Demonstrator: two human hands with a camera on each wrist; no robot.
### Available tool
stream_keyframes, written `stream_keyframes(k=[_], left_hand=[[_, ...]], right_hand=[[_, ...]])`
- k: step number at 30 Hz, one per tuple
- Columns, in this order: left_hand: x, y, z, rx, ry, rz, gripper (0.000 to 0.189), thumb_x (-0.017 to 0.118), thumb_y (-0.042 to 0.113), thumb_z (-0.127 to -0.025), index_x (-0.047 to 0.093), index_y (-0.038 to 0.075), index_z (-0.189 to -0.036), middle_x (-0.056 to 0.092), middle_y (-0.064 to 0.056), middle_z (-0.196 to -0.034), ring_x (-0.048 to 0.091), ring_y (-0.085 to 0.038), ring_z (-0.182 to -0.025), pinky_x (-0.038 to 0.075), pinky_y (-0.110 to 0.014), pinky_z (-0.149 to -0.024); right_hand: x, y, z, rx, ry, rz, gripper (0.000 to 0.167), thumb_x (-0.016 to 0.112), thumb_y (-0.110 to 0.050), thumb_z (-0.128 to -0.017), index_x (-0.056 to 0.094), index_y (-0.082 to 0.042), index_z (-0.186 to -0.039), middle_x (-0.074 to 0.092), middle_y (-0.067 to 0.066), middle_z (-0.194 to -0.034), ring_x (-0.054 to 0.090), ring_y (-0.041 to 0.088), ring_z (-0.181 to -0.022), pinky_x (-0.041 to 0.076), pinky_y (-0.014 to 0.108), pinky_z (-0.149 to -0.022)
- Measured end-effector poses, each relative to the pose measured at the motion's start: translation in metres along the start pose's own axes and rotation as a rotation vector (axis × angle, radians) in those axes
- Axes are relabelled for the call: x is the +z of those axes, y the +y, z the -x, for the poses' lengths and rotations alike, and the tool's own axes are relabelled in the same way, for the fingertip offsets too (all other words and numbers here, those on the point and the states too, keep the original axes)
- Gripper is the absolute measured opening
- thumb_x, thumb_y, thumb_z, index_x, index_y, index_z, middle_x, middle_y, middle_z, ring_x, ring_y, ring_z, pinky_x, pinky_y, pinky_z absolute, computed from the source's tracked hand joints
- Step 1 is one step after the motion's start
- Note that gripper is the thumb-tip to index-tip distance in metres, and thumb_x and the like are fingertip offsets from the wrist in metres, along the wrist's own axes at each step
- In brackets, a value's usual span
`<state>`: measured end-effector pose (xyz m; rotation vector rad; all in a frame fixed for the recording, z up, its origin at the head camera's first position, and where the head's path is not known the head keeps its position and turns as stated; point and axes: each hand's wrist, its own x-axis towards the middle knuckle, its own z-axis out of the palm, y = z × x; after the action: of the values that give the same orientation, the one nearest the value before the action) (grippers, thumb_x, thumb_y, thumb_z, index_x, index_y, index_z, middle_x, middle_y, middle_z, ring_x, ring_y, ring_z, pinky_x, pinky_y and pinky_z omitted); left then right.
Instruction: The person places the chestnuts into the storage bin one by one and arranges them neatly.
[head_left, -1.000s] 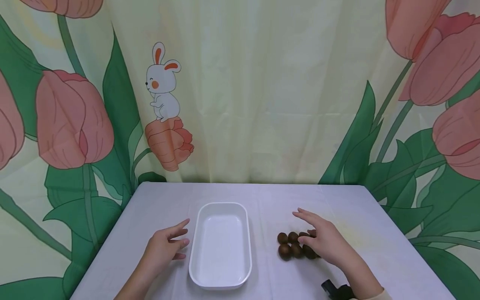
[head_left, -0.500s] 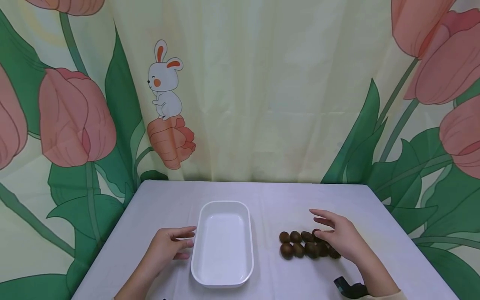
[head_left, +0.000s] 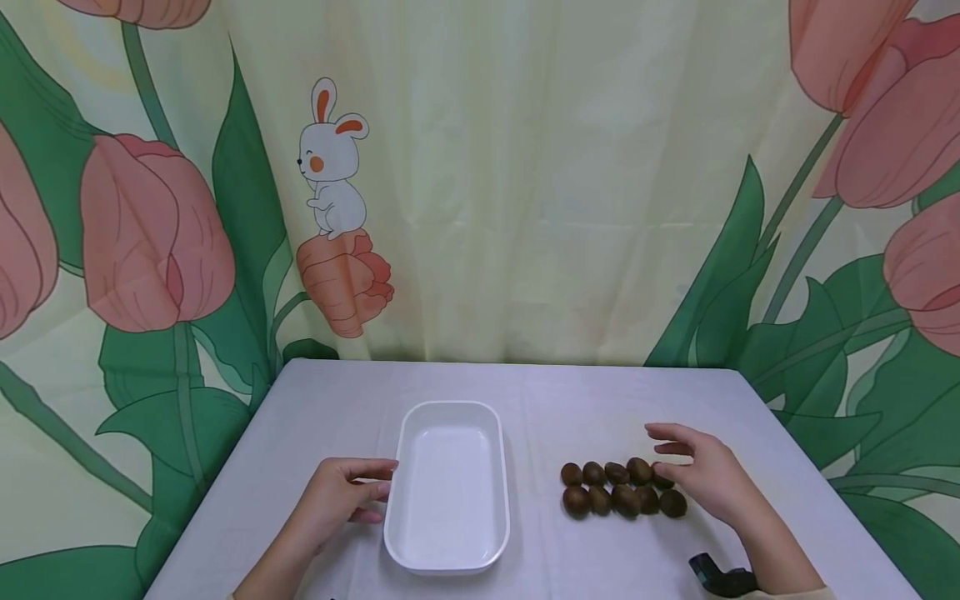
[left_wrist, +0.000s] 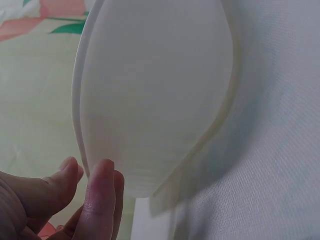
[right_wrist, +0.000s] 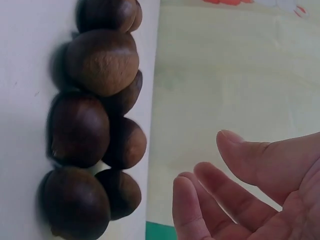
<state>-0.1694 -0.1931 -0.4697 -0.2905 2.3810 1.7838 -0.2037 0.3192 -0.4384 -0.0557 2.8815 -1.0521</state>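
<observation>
A white rectangular tray (head_left: 447,562) with rounded corners stands at the middle of the table, nothing in it. My left hand (head_left: 335,496) is beside its left side, index fingertip right at the rim in the head view; in the left wrist view the loosely bent fingers (left_wrist: 100,205) overlap the tray's end wall. To the right lie brown chestnuts (head_left: 626,501) in two rows, several in each. My right hand (head_left: 708,471) hovers at the rows' right end, its thumb overlapping the last far-row chestnut. Its fingers (right_wrist: 186,205) are spread from the thumb with nothing between them.
A white cloth (head_left: 555,400) covers the table. Behind it hangs a curtain (head_left: 510,183) printed with tulips and a rabbit. A black device (head_left: 722,577) is at my right wrist, low over the cloth.
My right hand has moved right along the chestnuts, uncovering more of both rows. My left hand has moved slightly right, up to the tray's rim. The head view has shifted a little.
</observation>
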Motion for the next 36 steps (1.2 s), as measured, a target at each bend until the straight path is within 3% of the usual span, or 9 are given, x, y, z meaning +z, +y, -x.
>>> stream_keyframes(k=[13, 26, 36], left_hand=[[0.004, 0.001, 0.000, -0.019, 0.023, -0.004, 0.033, 0.083, -0.002, -0.088, 0.081, 0.004, -0.121, 0.079, -0.011, -0.105, 0.076, -0.020, -0.080, 0.067, -0.038, -0.064], [0.006, 0.001, -0.001, -0.025, 0.035, 0.001, 0.031, 0.083, -0.004, -0.088, 0.082, 0.004, -0.118, 0.075, -0.009, -0.096, 0.073, -0.019, -0.079, 0.067, -0.037, -0.063], [0.008, 0.001, -0.002, -0.049, 0.042, -0.012, 0.029, 0.083, -0.003, -0.088, 0.083, 0.006, -0.116, 0.073, -0.010, -0.095, 0.071, -0.020, -0.076, 0.067, -0.037, -0.063]], right_hand=[[-0.003, 0.022, -0.008, 0.083, -0.044, 0.049, 0.057, 0.077, -0.007, -0.096, 0.059, -0.003, -0.150, 0.062, 0.026, -0.150, 0.060, 0.050, -0.134, 0.063, 0.054, -0.098], [0.006, 0.042, -0.015, 0.089, -0.063, 0.055, 0.048, 0.076, 0.004, -0.090, 0.068, -0.001, -0.138, 0.072, 0.022, -0.132, 0.071, 0.039, -0.117, 0.063, 0.053, -0.094], [0.008, 0.050, -0.021, 0.113, -0.064, 0.025, 0.046, 0.081, -0.003, -0.091, 0.070, -0.003, -0.135, 0.074, 0.019, -0.125, 0.071, 0.031, -0.111, 0.063, 0.051, -0.092]])
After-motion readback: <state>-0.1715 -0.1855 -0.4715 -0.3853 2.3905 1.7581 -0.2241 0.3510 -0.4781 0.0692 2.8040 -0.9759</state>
